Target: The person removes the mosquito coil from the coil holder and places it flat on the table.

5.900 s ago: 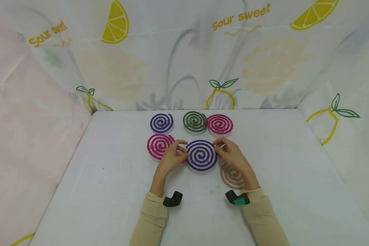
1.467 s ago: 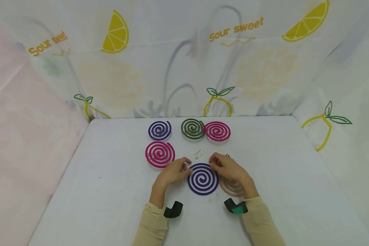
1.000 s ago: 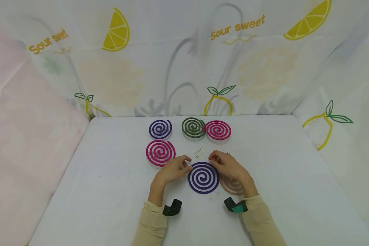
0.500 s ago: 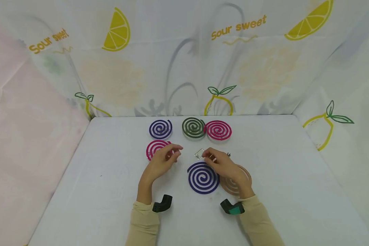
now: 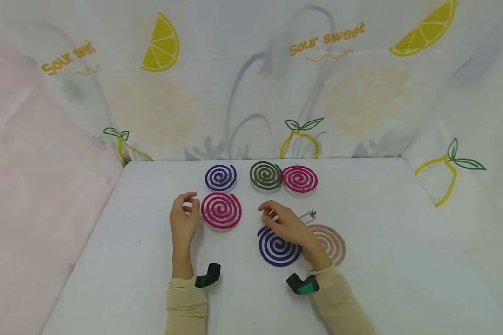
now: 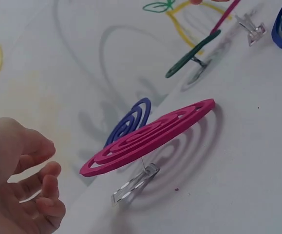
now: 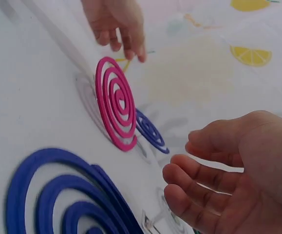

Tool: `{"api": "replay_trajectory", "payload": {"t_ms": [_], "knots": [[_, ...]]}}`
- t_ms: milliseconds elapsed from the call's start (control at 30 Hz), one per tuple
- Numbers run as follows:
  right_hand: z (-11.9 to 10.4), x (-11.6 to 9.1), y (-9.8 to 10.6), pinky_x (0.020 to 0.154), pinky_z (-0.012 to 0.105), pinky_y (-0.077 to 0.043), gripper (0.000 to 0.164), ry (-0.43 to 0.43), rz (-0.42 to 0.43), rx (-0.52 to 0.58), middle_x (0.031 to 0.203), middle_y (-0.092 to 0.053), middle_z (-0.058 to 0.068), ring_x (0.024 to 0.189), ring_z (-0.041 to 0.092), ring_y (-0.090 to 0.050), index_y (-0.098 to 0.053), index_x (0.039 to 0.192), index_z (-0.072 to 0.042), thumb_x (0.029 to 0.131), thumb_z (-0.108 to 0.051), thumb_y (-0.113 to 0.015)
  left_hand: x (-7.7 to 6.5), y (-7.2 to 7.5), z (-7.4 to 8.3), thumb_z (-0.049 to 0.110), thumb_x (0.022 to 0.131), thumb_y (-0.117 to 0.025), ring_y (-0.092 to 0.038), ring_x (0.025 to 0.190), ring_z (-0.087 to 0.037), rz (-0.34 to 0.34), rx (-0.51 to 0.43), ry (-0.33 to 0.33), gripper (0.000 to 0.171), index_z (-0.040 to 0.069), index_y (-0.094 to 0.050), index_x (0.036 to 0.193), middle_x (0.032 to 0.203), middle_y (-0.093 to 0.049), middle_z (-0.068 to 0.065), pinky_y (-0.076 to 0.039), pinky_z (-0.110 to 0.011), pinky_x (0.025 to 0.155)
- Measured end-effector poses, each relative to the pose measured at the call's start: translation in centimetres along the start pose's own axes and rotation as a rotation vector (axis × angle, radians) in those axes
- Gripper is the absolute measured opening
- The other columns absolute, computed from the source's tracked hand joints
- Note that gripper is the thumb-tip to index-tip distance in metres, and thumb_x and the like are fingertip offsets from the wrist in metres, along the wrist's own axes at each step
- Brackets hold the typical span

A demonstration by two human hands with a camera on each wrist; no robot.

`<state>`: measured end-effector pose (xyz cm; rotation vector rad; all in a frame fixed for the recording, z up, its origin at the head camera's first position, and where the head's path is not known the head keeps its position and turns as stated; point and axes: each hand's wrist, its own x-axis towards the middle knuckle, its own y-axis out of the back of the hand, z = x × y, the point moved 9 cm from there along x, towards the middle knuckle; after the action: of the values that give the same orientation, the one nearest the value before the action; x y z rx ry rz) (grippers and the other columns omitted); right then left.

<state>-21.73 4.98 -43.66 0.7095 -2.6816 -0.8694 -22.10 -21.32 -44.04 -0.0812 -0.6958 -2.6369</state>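
Hands (image 5: 184, 219) (image 5: 282, 225) wider apart than before, both relaxed, pink coil (image 5: 221, 215) on clear stand (image 6: 140, 180) between.

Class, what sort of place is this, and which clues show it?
Probably an indoor workspace, perhaps arranged for filming; the wider room is out of view. Clues: a white table, lemon-print cloth behind it, and a pink spiral raised on a small stand.

We are looking into a cloth-walled booth (image 5: 473, 218): a white backdrop (image 5: 218, 28) printed with lemon slices (image 5: 161, 44) and "Sour sweet" lettering (image 5: 328, 39) is hanging behind a white worktop (image 5: 125, 270), and pinkish fabric (image 5: 21, 153) is closing the left side. Whether a home or a studio is surrounding it, we are failing to tell.
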Motion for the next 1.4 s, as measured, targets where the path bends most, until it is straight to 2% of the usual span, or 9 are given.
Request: {"api": "replay_trajectory", "payload": {"t_ms": [233,467,700,933,1233,1400], "knots": [[-0.8,1.0,-1.0,0.084,0.030,-0.051,0.030,-0.006,-0.019,0.017,0.102,-0.061,0.006,0.096,0.018,-0.060,-0.052,0.123,-0.003,0.096,-0.015,-0.051,0.0,-0.8,-1.8,0.020,0.094,-0.053,-0.060,0.089,-0.026,-0.089,0.036,0.117,0.030,0.010,-0.057,0.122,0.110,-0.060,-0.012,-0.044,-0.022,0.068],[-0.9,1.4,-2.2,0.084,0.029,-0.050,0.032,-0.030,-0.035,0.055,0.101,-0.059,0.006,0.096,0.019,-0.060,-0.051,0.125,-0.002,0.096,-0.014,-0.051,-0.1,-1.2,-2.7,0.027,0.095,-0.052,-0.066,0.088,-0.025,-0.146,0.061,0.189,0.031,0.012,-0.059,0.121,0.111,-0.063,-0.012,-0.045,-0.020,0.066],[-1.1,2.0,-2.8,0.080,0.028,-0.051,0.036,-0.030,-0.006,0.114,0.110,-0.058,0.013,0.098,0.024,-0.060,-0.049,0.128,-0.001,0.095,-0.014,-0.052,-0.1,-1.6,-2.8,0.025,0.095,-0.054,-0.066,0.084,-0.024,-0.172,0.042,0.177,0.031,0.011,-0.060,0.121,0.109,-0.064,-0.014,-0.045,-0.020,0.066],[-1.4,2.5,-3.6,0.073,0.026,-0.050,0.044,-0.101,0.022,0.208,0.121,-0.049,0.023,0.102,0.032,-0.058,-0.040,0.136,0.001,0.095,-0.011,-0.052,-0.1,-1.5,-3.0,0.022,0.094,-0.054,-0.064,0.080,-0.022,-0.162,0.058,0.158,0.029,0.010,-0.062,0.119,0.107,-0.065,-0.014,-0.045,-0.021,0.065],[0.0,3.3,-4.7,0.072,0.028,-0.052,0.053,-0.236,0.048,0.263,0.127,-0.042,0.018,0.103,0.026,-0.058,-0.033,0.142,-0.005,0.094,-0.014,-0.054,0.0,-1.6,-3.7,0.021,0.095,-0.053,-0.061,0.073,-0.016,-0.159,0.075,0.179,0.029,0.009,-0.062,0.119,0.105,-0.064,-0.014,-0.045,-0.018,0.060],[1.4,3.8,-5.8,0.073,0.028,-0.051,0.054,-0.326,0.016,0.316,0.129,-0.047,0.015,0.089,0.019,-0.063,-0.031,0.144,-0.008,0.096,-0.017,-0.052,-0.1,-1.7,-3.9,0.020,0.095,-0.053,-0.059,0.066,-0.013,-0.168,0.054,0.200,0.029,0.009,-0.062,0.120,0.104,-0.062,-0.013,-0.047,-0.018,0.057]]}}
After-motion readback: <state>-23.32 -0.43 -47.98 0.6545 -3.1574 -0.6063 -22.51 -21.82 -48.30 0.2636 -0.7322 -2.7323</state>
